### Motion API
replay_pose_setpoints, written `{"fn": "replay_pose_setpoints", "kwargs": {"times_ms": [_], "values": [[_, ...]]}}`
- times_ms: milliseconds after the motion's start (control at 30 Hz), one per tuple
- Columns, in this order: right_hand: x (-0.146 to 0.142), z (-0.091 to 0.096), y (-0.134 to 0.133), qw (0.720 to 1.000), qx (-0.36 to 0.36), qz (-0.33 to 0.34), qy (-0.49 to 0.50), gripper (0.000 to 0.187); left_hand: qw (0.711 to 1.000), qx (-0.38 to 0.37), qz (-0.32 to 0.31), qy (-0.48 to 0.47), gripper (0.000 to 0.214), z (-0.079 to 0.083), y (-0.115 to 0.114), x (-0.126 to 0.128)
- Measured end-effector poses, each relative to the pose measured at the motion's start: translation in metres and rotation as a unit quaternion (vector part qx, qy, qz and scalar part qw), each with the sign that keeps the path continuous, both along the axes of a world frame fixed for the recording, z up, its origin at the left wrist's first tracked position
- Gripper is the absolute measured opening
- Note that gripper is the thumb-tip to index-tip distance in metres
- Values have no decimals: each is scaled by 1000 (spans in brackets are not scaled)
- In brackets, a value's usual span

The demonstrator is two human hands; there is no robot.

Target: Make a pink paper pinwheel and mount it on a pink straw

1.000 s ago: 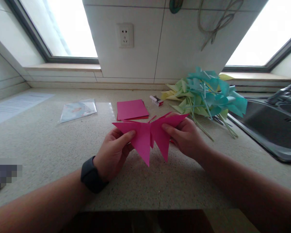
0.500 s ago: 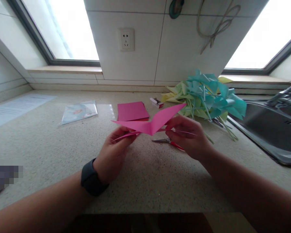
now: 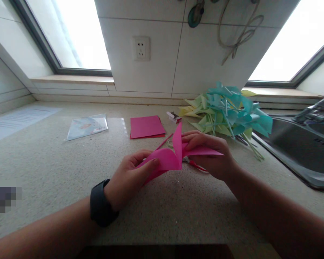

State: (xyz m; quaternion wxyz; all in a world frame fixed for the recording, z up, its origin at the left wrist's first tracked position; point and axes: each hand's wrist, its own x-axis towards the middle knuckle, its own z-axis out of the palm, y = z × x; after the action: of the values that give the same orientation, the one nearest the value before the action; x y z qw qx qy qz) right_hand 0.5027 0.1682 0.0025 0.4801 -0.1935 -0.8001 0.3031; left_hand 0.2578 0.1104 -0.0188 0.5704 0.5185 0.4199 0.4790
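Note:
Both hands hold one creased pink sheet of paper (image 3: 164, 159) above the counter. My left hand (image 3: 132, 172), with a dark watch on its wrist, pinches the left part, thumb on top. My right hand (image 3: 210, 151) is closed on the right part, its fingers bent over the paper. One flap stands upright between the hands and others spread to the sides. Red-handled scissors (image 3: 196, 165) lie behind the paper by my right hand, mostly hidden. A stack of pink and red paper squares (image 3: 147, 127) rests farther back.
Teal and pale green paper pinwheel-like shapes on stems (image 3: 232, 108) lie at the back right, beside a steel sink (image 3: 299, 144). A small open box (image 3: 174, 117), a clear packet (image 3: 86, 127) and a printed sheet (image 3: 21, 120) are on the speckled counter (image 3: 56, 169).
The pink paper has been turned and lowered slightly; one flap now points up, and the left part curves under my left thumb. Both hands still grip it.

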Motion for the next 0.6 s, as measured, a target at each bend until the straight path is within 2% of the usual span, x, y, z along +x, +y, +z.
{"fn": "replay_pose_setpoints", "kwargs": {"times_ms": [133, 233, 300, 367, 433, 500, 600], "values": [[10, 4, 9, 998, 47, -28, -44, 35, 999, 0, 24, -32, 28, -1, -1, 1], [19, 8, 19, 993, 67, -15, -98, 29, 998, 31, 48, -25, 23, -2, -2, 0], [24, 10, 24, 990, 49, 8, -132, 30, 996, 55, 67, -6, 21, -3, -2, -2], [29, 12, 28, 983, 11, -3, -184, 41, 993, 80, 83, 25, 20, -3, -1, -4], [34, 14, 31, 959, -32, -40, -279, 50, 988, 109, 90, 65, 19, -2, -1, -6], [38, 15, 32, 923, -60, -55, -377, 51, 980, 139, 92, 108, 19, -3, 0, -8], [42, 16, 34, 893, -76, -35, -441, 38, 969, 176, 86, 152, 17, -3, -1, -8]]}}
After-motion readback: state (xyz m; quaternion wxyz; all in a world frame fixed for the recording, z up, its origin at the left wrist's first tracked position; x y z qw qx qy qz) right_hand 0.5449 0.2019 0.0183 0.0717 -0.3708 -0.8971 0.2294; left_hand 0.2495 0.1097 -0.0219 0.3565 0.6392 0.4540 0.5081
